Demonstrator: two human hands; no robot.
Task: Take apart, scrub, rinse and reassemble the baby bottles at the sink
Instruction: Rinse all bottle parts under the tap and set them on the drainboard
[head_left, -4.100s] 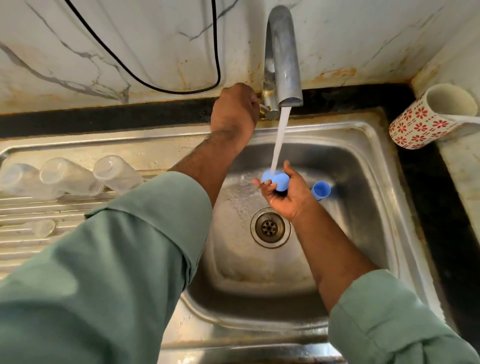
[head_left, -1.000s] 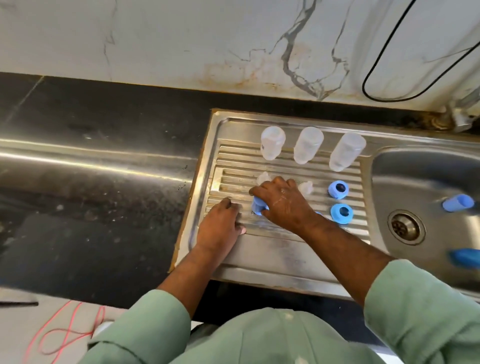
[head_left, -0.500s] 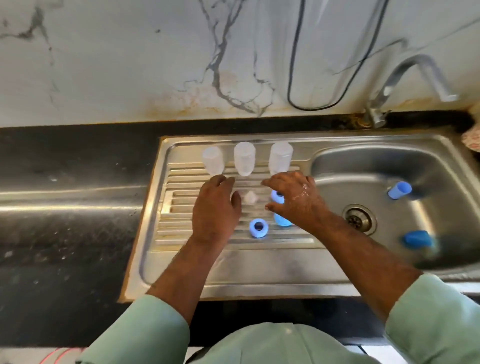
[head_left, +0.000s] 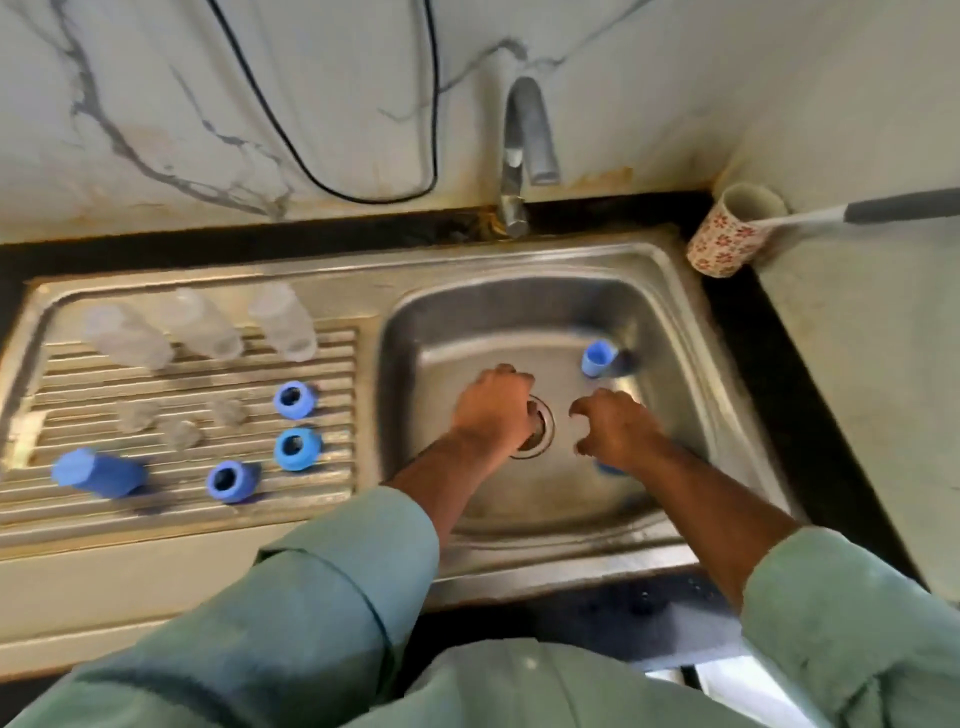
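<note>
Both hands over sink basin (head_left: 675, 332) — left hand (head_left: 496, 410), right hand (head_left: 615, 428) fingers loosely curled, empty.

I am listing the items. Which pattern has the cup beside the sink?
The cup is white with small red flowers, seen in the head view.

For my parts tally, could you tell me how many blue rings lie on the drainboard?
3: rear ring, middle ring, front ring, right of the clear teats; none seems hidden.

Head camera looks steeply down, close above the sink (head_left: 675, 312) and drainboard (head_left: 332, 499).
</note>
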